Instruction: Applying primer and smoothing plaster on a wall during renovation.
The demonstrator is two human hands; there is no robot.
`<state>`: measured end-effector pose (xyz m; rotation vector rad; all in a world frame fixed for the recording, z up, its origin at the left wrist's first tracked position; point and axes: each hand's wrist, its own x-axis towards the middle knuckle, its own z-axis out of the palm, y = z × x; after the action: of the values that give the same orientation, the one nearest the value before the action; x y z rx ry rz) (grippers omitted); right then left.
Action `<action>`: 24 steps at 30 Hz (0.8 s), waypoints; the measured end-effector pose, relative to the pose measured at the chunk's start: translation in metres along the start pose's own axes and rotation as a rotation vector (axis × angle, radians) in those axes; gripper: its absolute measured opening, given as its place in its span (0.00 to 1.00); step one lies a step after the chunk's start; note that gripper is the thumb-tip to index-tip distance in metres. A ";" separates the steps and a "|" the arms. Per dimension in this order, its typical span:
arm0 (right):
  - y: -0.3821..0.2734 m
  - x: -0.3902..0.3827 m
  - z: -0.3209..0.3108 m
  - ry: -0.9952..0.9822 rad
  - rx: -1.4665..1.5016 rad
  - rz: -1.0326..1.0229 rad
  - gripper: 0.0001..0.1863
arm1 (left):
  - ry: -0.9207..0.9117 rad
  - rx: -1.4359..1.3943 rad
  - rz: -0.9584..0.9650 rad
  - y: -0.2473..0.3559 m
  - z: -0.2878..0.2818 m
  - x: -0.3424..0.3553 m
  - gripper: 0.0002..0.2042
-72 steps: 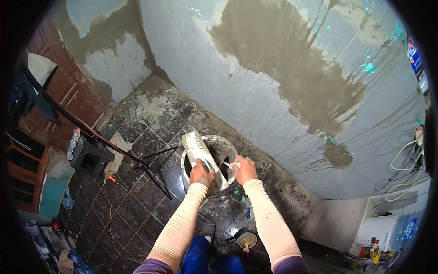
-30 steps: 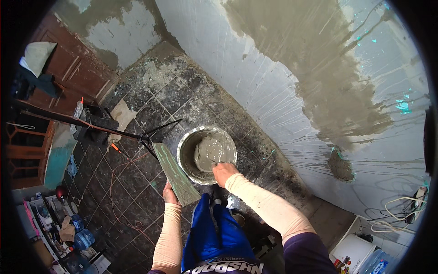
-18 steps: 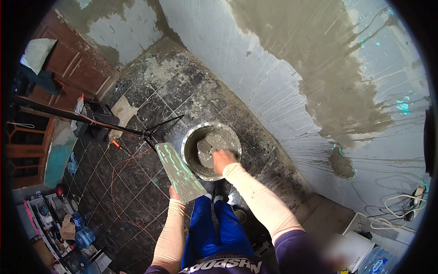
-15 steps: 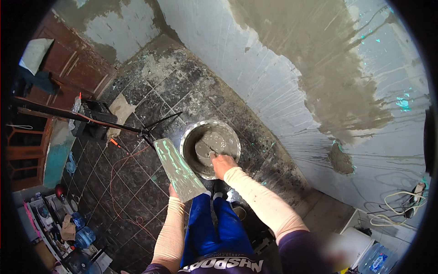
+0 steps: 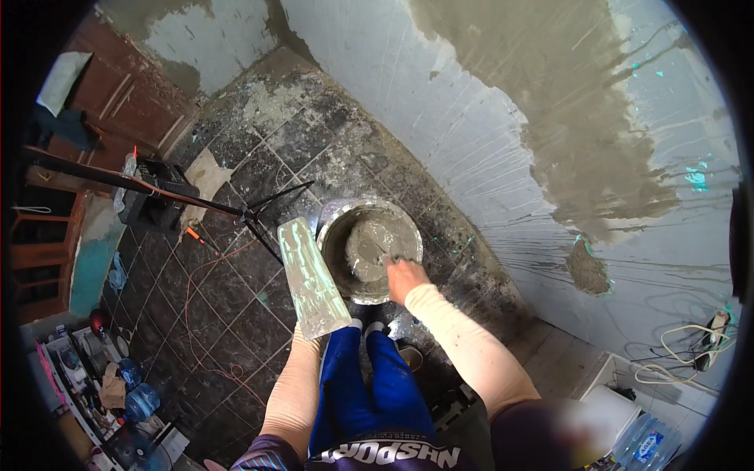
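My left forearm [image 5: 290, 385] reaches up to a long flat plastering board [image 5: 311, 279], grey with pale green streaks. The board rests tilted on my left hand, whose fingers are hidden beneath it. Just right of the board stands a round metal basin [image 5: 414, 228] of wet grey mortar [image 5: 371, 250]. My right hand [image 5: 405, 277] is closed over the basin's right side, holding a small hand tool [image 5: 383, 253]. The tool's far end goes into the mortar, so its full shape is hidden.
A black tripod [image 5: 246, 212] stands on the dark tiled floor [image 5: 228, 294], left of the basin. An orange cord [image 5: 191, 302] trails over the tiles. A partly plastered wall [image 5: 471, 133] rises at the right. A cluttered shelf [image 5: 78, 377] is at lower left, water bottles [image 5: 648, 446] at lower right.
My right hand has shifted slightly right and up in the picture with the tool. The board has turned more upright, its top moving right and up; my left fingers have gone out of sight.
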<state>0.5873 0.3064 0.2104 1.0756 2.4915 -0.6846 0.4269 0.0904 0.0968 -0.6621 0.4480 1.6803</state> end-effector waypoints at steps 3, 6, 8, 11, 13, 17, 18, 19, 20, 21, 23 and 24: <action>-0.004 -0.011 -0.007 -0.042 -0.026 -0.062 0.19 | 0.037 0.053 0.019 0.005 0.000 0.000 0.22; -0.001 -0.011 -0.040 -0.083 -0.028 -0.093 0.13 | 0.065 0.112 0.038 0.009 -0.002 -0.003 0.22; 0.003 -0.008 -0.058 -0.117 -0.001 -0.051 0.11 | 0.084 0.157 0.053 0.010 -0.002 -0.004 0.22; 0.007 0.009 -0.043 -0.034 0.043 0.030 0.11 | 0.113 0.227 0.072 0.013 0.001 -0.001 0.21; 0.002 0.018 -0.026 -0.070 0.082 0.090 0.14 | 0.133 0.274 0.082 0.015 0.004 0.000 0.21; -0.022 -0.003 0.001 -0.053 0.072 -0.036 0.21 | 0.243 0.616 0.396 0.034 0.014 -0.018 0.16; -0.015 -0.009 -0.006 -0.058 0.068 -0.024 0.21 | 0.290 0.840 0.598 0.028 0.030 -0.017 0.14; -0.005 -0.015 -0.016 -0.096 0.099 -0.003 0.20 | 0.365 0.898 0.537 0.030 0.046 -0.027 0.08; 0.001 -0.018 -0.024 -0.128 0.133 0.001 0.19 | 0.440 0.965 0.461 0.039 0.051 -0.036 0.06; 0.006 -0.021 -0.026 -0.102 0.166 0.034 0.18 | 0.461 1.030 0.504 0.039 0.055 -0.039 0.05; 0.012 -0.025 -0.033 -0.042 0.204 0.063 0.17 | 0.474 1.143 0.568 0.039 0.062 -0.039 0.06; 0.011 -0.023 -0.034 0.014 0.242 0.096 0.17 | 0.470 1.189 0.586 0.041 0.054 -0.035 0.07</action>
<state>0.6066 0.3180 0.2470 1.2789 2.3948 -0.9712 0.3817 0.0893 0.1579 0.0125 1.9175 1.3981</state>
